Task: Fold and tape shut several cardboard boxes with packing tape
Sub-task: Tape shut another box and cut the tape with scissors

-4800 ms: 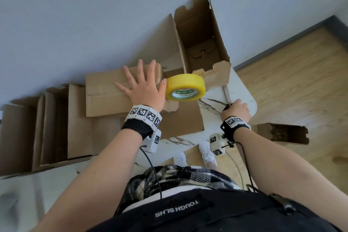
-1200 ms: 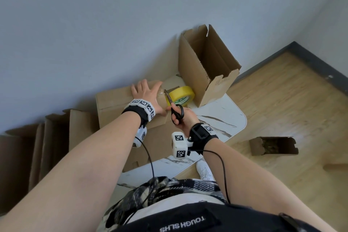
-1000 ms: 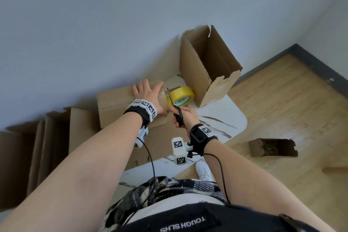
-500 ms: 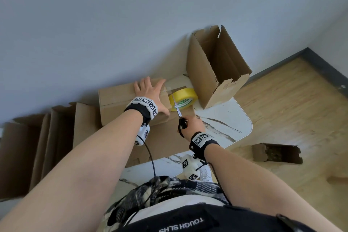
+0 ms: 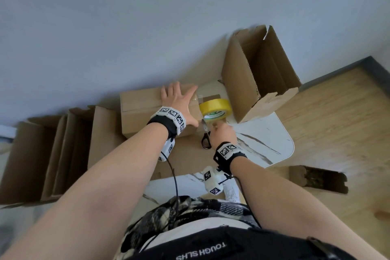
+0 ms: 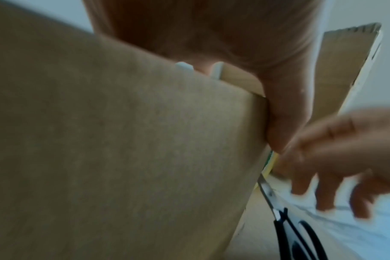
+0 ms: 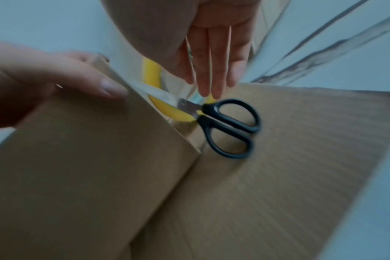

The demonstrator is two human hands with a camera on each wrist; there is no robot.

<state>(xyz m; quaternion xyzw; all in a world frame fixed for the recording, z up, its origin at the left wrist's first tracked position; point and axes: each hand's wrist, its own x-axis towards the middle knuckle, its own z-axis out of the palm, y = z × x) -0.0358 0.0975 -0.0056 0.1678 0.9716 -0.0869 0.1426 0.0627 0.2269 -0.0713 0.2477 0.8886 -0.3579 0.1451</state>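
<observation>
My left hand [image 5: 179, 103] flat on closed box [image 5: 143, 112], right hand [image 5: 223, 133] loose above scissors [image 5: 205, 140]; open box [image 5: 259, 74] untaped.

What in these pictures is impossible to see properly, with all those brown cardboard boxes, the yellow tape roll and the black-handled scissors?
- Head view: the black-handled scissors' blades are hidden behind the right hand.
- Head view: the yellow tape roll's label print is too small to read.
- Left wrist view: the closed brown cardboard box fills the frame, hiding the left hand's fingers.
- Right wrist view: motion blur obscures whether the clear tape strip is cut.
</observation>
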